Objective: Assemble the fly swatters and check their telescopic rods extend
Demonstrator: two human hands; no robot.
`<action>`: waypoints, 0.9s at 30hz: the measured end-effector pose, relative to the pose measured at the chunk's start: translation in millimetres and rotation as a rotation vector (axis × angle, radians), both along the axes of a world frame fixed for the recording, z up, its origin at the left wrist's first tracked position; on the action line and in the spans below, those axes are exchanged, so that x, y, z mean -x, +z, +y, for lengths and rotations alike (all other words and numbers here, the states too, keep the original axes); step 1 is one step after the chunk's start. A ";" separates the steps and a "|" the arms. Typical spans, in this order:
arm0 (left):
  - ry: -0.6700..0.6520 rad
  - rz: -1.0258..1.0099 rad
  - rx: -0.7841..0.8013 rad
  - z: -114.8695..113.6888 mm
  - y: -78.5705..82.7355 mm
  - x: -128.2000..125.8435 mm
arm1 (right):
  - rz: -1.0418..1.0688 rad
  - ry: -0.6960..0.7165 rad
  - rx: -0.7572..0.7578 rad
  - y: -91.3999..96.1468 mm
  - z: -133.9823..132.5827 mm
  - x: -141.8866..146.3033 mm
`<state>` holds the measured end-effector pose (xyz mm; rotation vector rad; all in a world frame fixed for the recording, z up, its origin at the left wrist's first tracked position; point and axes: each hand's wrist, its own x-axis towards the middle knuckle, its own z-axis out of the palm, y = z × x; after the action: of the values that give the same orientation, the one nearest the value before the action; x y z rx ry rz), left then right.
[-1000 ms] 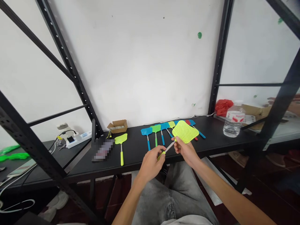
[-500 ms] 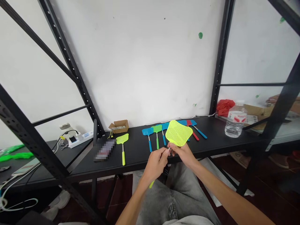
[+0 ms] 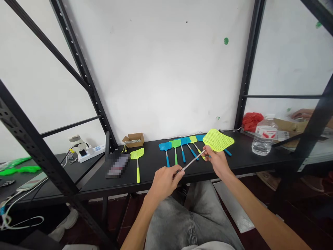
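Note:
A yellow-green fly swatter [image 3: 218, 140] is held above the shelf by both hands, its perforated head up to the right. My right hand [image 3: 218, 160] pinches it just below the head. My left hand [image 3: 165, 181] is closed around the lower end of the metal shaft [image 3: 194, 160], and the handle is hidden. A long stretch of bare shaft shows between the hands. Behind lie a blue fly swatter [image 3: 165, 147], a green one [image 3: 176, 143] and several more in a row, partly covered. A separate yellow-green fly swatter [image 3: 138, 174] lies farther left.
On the black shelf [image 3: 151, 173] are a small cardboard box [image 3: 133, 139] and a blurred-out flat object [image 3: 118, 166] to the left. A water bottle [image 3: 263, 137] and red bag [image 3: 252, 121] stand right. Black metal posts [image 3: 243, 80] frame both sides; a power strip [image 3: 91, 154] lies left.
My hands have moved apart, right hand up and to the right with the swatter head, left hand slightly left. More of the metal shaft now shows between them.

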<state>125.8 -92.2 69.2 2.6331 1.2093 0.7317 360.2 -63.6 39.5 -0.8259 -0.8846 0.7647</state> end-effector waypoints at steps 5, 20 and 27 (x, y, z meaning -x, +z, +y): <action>0.041 0.043 0.002 4.7 -0.9 1.6 | 0.062 0.057 0.028 3.1 -2.5 -8.4; 0.083 0.001 -0.010 9.3 -16.0 -8.3 | -0.218 0.424 0.111 -21.2 -17.9 48.7; 0.010 -0.029 -0.005 14.8 -15.2 -4.2 | -0.144 0.307 0.138 -21.3 -13.9 46.6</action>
<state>130.0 -77.3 53.9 2.6125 1.2159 0.7736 313.6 -77.5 18.2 -0.8857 -1.1124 1.0528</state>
